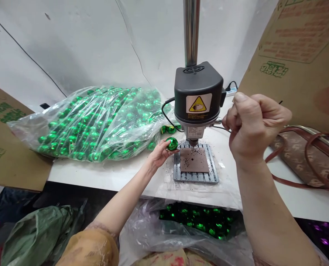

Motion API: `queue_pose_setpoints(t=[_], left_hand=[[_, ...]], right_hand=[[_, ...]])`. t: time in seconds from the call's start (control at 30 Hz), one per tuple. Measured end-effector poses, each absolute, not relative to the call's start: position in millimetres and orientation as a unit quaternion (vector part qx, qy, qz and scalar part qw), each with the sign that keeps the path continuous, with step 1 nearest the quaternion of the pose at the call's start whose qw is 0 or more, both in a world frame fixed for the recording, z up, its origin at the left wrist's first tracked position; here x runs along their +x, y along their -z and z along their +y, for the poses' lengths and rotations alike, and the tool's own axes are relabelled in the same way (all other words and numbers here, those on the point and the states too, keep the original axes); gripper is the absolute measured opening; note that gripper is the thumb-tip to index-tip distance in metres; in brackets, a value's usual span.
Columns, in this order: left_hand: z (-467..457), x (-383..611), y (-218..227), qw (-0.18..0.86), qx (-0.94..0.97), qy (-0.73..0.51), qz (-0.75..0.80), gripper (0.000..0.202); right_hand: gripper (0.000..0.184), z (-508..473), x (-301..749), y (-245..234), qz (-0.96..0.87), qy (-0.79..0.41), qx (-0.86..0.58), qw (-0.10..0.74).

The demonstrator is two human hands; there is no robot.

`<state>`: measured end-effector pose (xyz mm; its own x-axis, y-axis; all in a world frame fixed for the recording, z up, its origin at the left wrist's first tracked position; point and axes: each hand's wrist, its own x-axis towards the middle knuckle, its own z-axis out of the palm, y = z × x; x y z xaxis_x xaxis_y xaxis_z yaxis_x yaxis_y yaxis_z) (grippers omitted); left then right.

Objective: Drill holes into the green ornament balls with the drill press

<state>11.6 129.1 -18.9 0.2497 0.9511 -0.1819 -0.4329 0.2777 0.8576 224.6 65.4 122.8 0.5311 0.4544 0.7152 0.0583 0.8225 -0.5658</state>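
Note:
My left hand (161,153) holds a shiny green faceted ball (172,143) between thumb and fingers, just left of the drill chuck. My right hand (254,120) is closed in a fist to the right of the black drill press (199,92), around its lever, which the fingers mostly hide. Under the drill bit (193,148) lies a brown square board (199,166) with a dark hole in it, on the slotted metal base (212,177). Dark shavings are scattered over the board and base.
A large clear bag (103,125) of green balls stands on the white table (92,175) at left. Below the table edge, an open plastic bag (150,225) holds more green balls. Cardboard boxes (297,62) flank the table; a brown handbag (305,155) lies at right.

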Motion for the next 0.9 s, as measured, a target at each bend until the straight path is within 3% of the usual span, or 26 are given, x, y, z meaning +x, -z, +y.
queue_pose_setpoints(t=[0.17,0.37,0.9], left_hand=[[120,25,22,0.706,0.347,-0.502,0.360,0.037],[117,37,37,0.569,0.504,-0.516,0.395,0.057],[118,52,59,0.586,0.569,-0.457,0.352,0.058]], right_hand=[[0.046,65,225,-123,-0.470,-0.120,-0.273,0.831],[0.048,67,225,-121,-0.492,-0.091,-0.284,0.818],[0.049,67,226,-117,-0.500,-0.085,-0.299,0.808]])
